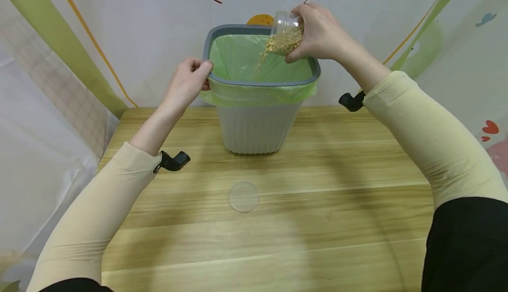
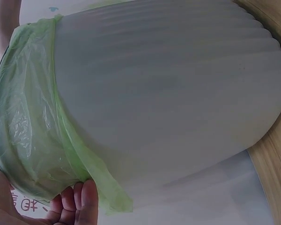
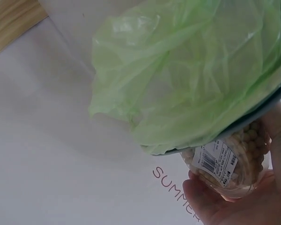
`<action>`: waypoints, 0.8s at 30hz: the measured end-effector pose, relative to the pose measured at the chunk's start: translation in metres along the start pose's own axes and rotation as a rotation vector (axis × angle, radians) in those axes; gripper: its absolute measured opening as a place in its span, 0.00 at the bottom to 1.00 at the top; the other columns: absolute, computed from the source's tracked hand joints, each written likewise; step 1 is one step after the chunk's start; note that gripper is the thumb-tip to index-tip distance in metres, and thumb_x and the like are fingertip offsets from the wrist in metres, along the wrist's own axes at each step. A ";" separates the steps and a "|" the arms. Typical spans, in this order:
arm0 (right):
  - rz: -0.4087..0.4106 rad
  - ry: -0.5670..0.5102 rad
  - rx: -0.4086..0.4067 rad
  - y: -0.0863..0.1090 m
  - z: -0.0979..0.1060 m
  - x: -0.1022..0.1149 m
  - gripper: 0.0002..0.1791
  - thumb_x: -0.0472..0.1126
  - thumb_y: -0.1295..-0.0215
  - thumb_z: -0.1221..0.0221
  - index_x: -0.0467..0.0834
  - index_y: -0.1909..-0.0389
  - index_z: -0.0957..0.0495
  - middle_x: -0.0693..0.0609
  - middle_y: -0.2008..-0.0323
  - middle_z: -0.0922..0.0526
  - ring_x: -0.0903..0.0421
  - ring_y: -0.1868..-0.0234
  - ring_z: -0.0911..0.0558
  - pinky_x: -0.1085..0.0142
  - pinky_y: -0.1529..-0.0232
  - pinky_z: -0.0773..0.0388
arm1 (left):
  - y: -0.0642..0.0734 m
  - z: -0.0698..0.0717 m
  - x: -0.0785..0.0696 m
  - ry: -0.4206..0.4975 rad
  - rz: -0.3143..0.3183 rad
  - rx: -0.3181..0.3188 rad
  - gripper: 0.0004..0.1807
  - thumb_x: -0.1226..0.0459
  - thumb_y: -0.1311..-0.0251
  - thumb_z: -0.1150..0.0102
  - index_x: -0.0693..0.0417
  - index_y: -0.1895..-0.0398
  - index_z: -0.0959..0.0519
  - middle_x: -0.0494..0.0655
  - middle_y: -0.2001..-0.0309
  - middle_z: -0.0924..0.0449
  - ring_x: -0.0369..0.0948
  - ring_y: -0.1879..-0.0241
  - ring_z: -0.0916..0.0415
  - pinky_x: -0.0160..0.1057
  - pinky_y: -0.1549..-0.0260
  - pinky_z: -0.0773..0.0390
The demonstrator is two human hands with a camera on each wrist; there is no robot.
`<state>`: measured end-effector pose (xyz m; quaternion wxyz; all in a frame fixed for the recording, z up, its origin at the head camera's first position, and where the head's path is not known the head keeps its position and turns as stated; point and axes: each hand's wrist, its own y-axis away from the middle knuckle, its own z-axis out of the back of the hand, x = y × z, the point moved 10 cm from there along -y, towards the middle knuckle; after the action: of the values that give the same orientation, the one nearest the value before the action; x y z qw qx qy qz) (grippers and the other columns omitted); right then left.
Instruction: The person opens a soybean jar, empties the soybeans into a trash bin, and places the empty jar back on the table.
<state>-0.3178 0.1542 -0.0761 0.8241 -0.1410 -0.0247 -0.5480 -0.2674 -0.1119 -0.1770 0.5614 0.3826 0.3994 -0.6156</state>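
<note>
My right hand [image 1: 322, 34] grips a clear plastic jar [image 1: 281, 29], tipped with its mouth down to the left over the bin. Yellowish beans [image 1: 291, 40] fill part of it, and some fall in a stream into the green bag [image 1: 238, 58]. In the right wrist view, a printed barcode label [image 3: 215, 161] shows on the jar's base. The grey trash bin [image 1: 258, 126] stands upright, its bag folded over the dark rim [image 1: 262, 82]. With thumb above and fingers below, my left hand [image 1: 188, 80] pinches the rim's left side. The bottom of the bag's inside is hidden.
A clear round lid [image 1: 244, 197] lies flat on the wooden table [image 1: 317, 221], in front of the bin. Behind the table hangs a white printed cloth [image 1: 158, 18]. Black wrist mounts [image 1: 174, 161] stick out from both sleeves.
</note>
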 end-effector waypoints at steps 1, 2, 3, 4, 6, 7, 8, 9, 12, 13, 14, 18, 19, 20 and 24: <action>0.001 0.001 0.002 0.000 0.000 0.000 0.57 0.51 0.49 0.23 0.37 0.23 0.42 0.37 0.31 0.31 0.40 0.35 0.30 0.44 0.34 0.27 | 0.000 0.000 0.000 0.001 -0.001 0.001 0.19 0.47 0.27 0.56 0.51 0.50 0.29 0.40 0.57 0.28 0.37 0.57 0.23 0.42 0.43 0.19; 0.000 0.002 0.004 0.000 -0.001 0.000 0.57 0.51 0.49 0.23 0.38 0.23 0.42 0.37 0.30 0.31 0.40 0.35 0.30 0.44 0.33 0.27 | 0.000 -0.001 0.000 0.002 0.001 0.001 0.19 0.47 0.26 0.57 0.51 0.50 0.29 0.40 0.57 0.28 0.38 0.57 0.23 0.43 0.43 0.19; 0.000 0.005 0.006 0.000 -0.001 -0.001 0.57 0.51 0.49 0.23 0.38 0.23 0.42 0.37 0.30 0.31 0.40 0.34 0.30 0.44 0.33 0.28 | 0.000 -0.001 0.000 0.003 0.002 0.002 0.19 0.47 0.26 0.57 0.51 0.50 0.29 0.40 0.57 0.28 0.38 0.57 0.23 0.42 0.42 0.19; 0.001 0.008 0.008 0.000 -0.001 -0.001 0.57 0.51 0.49 0.23 0.38 0.22 0.42 0.37 0.30 0.31 0.40 0.35 0.30 0.44 0.33 0.28 | 0.000 -0.001 0.000 0.003 0.003 0.001 0.19 0.47 0.26 0.57 0.52 0.50 0.29 0.40 0.57 0.28 0.38 0.56 0.23 0.42 0.43 0.19; -0.001 0.012 0.014 0.000 -0.001 -0.002 0.57 0.51 0.49 0.23 0.38 0.22 0.43 0.37 0.30 0.32 0.40 0.35 0.29 0.44 0.34 0.28 | -0.001 -0.001 -0.001 0.004 0.004 0.000 0.19 0.47 0.26 0.57 0.52 0.50 0.29 0.40 0.57 0.28 0.38 0.56 0.23 0.42 0.43 0.18; -0.002 0.011 0.016 0.000 -0.001 -0.002 0.57 0.51 0.49 0.23 0.39 0.22 0.43 0.37 0.30 0.32 0.40 0.35 0.29 0.44 0.34 0.27 | -0.001 -0.001 -0.001 0.005 0.004 -0.001 0.19 0.47 0.27 0.57 0.52 0.50 0.29 0.40 0.57 0.28 0.37 0.56 0.23 0.41 0.43 0.18; -0.003 0.012 0.019 0.000 -0.001 -0.002 0.57 0.51 0.49 0.23 0.39 0.22 0.43 0.37 0.30 0.32 0.39 0.35 0.29 0.44 0.34 0.27 | -0.001 -0.002 -0.001 0.006 0.004 -0.002 0.19 0.47 0.27 0.57 0.51 0.50 0.29 0.40 0.57 0.28 0.37 0.57 0.23 0.41 0.43 0.18; -0.005 0.014 0.023 0.000 -0.002 -0.003 0.57 0.51 0.49 0.24 0.39 0.22 0.44 0.37 0.29 0.32 0.39 0.35 0.29 0.44 0.34 0.27 | -0.001 -0.002 -0.001 0.007 0.002 -0.003 0.19 0.47 0.27 0.57 0.51 0.50 0.28 0.40 0.57 0.28 0.37 0.57 0.23 0.41 0.44 0.18; -0.002 0.020 0.029 -0.001 -0.001 -0.003 0.57 0.51 0.48 0.24 0.39 0.22 0.44 0.37 0.29 0.32 0.38 0.33 0.29 0.43 0.32 0.28 | -0.001 -0.001 -0.001 0.013 0.000 -0.005 0.19 0.47 0.27 0.57 0.51 0.50 0.29 0.40 0.57 0.28 0.37 0.57 0.23 0.41 0.44 0.18; 0.000 0.023 0.029 -0.001 -0.001 -0.002 0.57 0.51 0.48 0.24 0.39 0.22 0.44 0.37 0.29 0.32 0.38 0.32 0.30 0.43 0.32 0.28 | -0.001 -0.001 0.000 0.013 0.001 -0.006 0.19 0.47 0.27 0.56 0.51 0.50 0.29 0.40 0.57 0.28 0.37 0.57 0.23 0.41 0.44 0.18; 0.002 0.026 0.030 -0.001 -0.001 -0.002 0.57 0.50 0.48 0.24 0.39 0.21 0.44 0.37 0.29 0.32 0.37 0.32 0.30 0.42 0.32 0.28 | -0.001 -0.002 0.000 0.014 0.002 -0.006 0.19 0.47 0.27 0.56 0.51 0.50 0.29 0.40 0.57 0.28 0.37 0.57 0.23 0.41 0.44 0.18; 0.008 0.037 0.026 -0.001 0.001 -0.001 0.57 0.50 0.48 0.24 0.39 0.21 0.44 0.36 0.29 0.32 0.38 0.33 0.30 0.43 0.32 0.29 | -0.001 -0.002 -0.001 0.007 0.000 -0.009 0.20 0.47 0.26 0.57 0.52 0.49 0.28 0.40 0.58 0.28 0.37 0.57 0.23 0.41 0.44 0.18; 0.008 0.039 0.027 -0.001 0.001 -0.001 0.57 0.50 0.48 0.24 0.39 0.21 0.44 0.36 0.29 0.32 0.38 0.33 0.30 0.43 0.32 0.29 | -0.001 -0.002 -0.001 0.006 0.000 -0.010 0.20 0.47 0.26 0.57 0.52 0.49 0.28 0.39 0.58 0.28 0.37 0.57 0.23 0.41 0.44 0.18; 0.010 0.042 0.027 -0.001 0.001 -0.001 0.57 0.50 0.48 0.24 0.39 0.21 0.44 0.36 0.29 0.32 0.38 0.33 0.31 0.43 0.32 0.29 | -0.001 -0.002 -0.001 0.005 0.001 -0.010 0.20 0.47 0.26 0.57 0.52 0.49 0.28 0.39 0.58 0.28 0.37 0.57 0.23 0.41 0.44 0.18; 0.019 0.049 0.025 -0.001 0.001 0.000 0.57 0.50 0.48 0.24 0.39 0.21 0.44 0.36 0.30 0.32 0.37 0.32 0.31 0.42 0.31 0.30 | 0.000 -0.002 0.000 0.009 0.004 -0.011 0.19 0.47 0.26 0.56 0.51 0.49 0.28 0.39 0.58 0.28 0.37 0.57 0.23 0.41 0.44 0.18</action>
<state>-0.3189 0.1536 -0.0750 0.8313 -0.1172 -0.0102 -0.5433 -0.2677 -0.1102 -0.1773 0.5630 0.3832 0.4044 -0.6105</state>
